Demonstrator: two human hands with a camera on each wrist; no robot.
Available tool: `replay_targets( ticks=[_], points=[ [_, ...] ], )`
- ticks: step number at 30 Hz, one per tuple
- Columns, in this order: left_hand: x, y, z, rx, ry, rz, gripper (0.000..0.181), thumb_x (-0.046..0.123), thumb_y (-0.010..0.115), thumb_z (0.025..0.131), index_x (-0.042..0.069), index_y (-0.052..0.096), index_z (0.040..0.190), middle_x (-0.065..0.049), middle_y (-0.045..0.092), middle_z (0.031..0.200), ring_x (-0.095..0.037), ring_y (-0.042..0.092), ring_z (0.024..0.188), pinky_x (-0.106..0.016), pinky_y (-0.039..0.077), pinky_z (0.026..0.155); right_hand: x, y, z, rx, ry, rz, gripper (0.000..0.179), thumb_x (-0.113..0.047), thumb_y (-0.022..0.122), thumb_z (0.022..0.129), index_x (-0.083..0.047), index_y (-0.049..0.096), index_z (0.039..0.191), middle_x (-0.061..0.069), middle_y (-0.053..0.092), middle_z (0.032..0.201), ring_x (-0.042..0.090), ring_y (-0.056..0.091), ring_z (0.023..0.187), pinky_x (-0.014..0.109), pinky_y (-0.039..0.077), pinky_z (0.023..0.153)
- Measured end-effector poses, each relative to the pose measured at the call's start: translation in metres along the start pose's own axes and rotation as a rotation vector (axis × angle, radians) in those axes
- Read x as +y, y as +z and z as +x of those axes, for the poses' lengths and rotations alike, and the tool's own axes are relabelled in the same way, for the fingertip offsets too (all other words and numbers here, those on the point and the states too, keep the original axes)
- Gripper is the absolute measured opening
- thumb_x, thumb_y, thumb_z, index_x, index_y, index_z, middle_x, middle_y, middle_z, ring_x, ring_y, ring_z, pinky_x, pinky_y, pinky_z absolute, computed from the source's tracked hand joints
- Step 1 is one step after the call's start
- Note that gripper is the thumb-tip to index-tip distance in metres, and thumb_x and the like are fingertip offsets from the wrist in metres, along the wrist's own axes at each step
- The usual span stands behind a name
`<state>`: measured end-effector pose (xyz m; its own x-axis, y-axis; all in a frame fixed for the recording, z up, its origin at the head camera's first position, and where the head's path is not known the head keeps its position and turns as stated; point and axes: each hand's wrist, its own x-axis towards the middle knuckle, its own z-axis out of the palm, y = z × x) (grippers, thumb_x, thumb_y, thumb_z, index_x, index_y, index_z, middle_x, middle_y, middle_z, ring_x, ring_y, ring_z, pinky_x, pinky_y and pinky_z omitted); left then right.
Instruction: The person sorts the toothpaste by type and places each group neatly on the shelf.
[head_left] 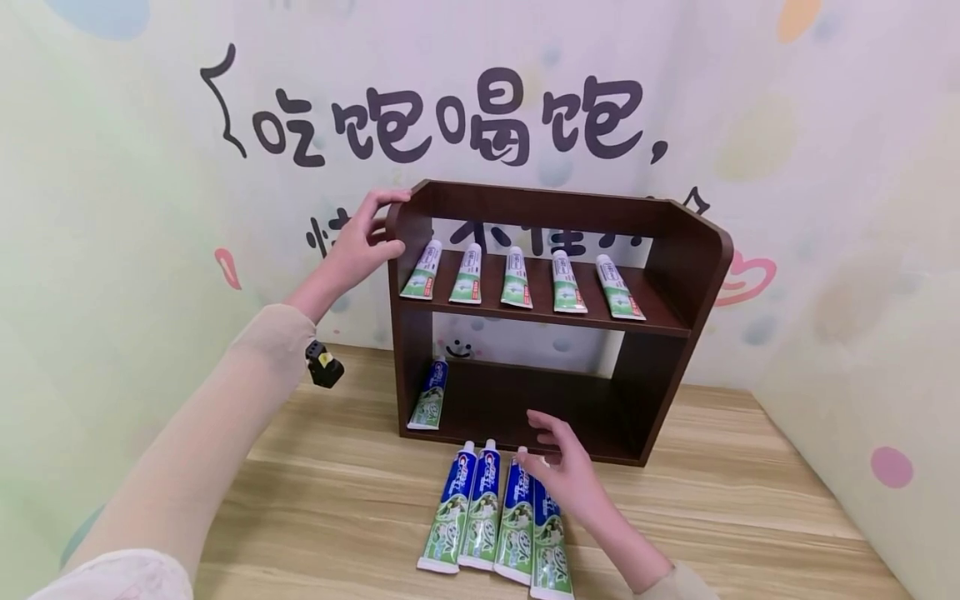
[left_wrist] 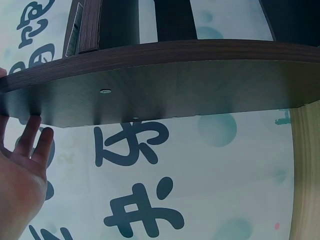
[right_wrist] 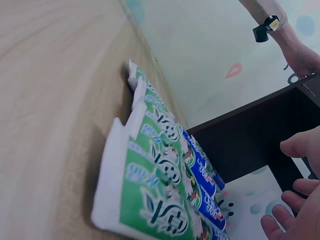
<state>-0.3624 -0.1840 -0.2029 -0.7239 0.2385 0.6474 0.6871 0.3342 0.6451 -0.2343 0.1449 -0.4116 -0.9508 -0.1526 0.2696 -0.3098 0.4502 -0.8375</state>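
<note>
My left hand (head_left: 360,242) grips the upper left side panel of a dark brown two-tier shelf (head_left: 562,321). In the left wrist view, fingers (left_wrist: 30,137) lie against the panel's outer face. My right hand (head_left: 568,475) hovers over several blue and green toothpaste tubes (head_left: 480,504), its fingers apart and nothing held. These tubes lie side by side before the shelf, caps towards it, and the hand partly covers the rightmost one. One matching toothpaste tube (head_left: 431,396) leans in the lower tier's left corner. On the upper tier, several white and green toothpaste tubes (head_left: 516,279) stand in a spaced row.
The shelf stands on a wood-grain table (head_left: 337,492), close to a printed wall cloth (head_left: 480,50) with large black characters. A small black camera (head_left: 324,365) is strapped at my left wrist.
</note>
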Motion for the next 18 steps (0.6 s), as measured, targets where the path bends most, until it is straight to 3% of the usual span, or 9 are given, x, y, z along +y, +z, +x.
replay_targets(
  ticks=[13, 18],
  points=[
    [-0.004, 0.001, 0.003, 0.001, -0.006, -0.006, 0.057, 0.001, 0.056, 0.089, 0.014, 0.041, 0.142, -0.001, 0.037, 0.156, -0.034, 0.051, 0.127, -0.044, 0.041, 0.106, 0.016, -0.011, -0.018, -0.022, 0.065, -0.051, 0.062, -0.013, 0.074, 0.086, -0.017, 0.048, 0.142, 0.014, 0.045, 0.143, 0.035, 0.050, 0.123, 0.047, 0.050, 0.091],
    [-0.002, -0.001, 0.001, 0.006, -0.008, -0.002, 0.056, 0.000, 0.056, 0.089, 0.016, 0.043, 0.141, 0.002, 0.039, 0.155, -0.035, 0.052, 0.127, -0.041, 0.042, 0.104, 0.020, -0.012, -0.022, -0.051, 0.098, -0.065, 0.064, -0.013, 0.076, 0.084, -0.016, 0.049, 0.142, 0.018, 0.045, 0.142, 0.038, 0.049, 0.122, 0.051, 0.052, 0.092]
  ],
)
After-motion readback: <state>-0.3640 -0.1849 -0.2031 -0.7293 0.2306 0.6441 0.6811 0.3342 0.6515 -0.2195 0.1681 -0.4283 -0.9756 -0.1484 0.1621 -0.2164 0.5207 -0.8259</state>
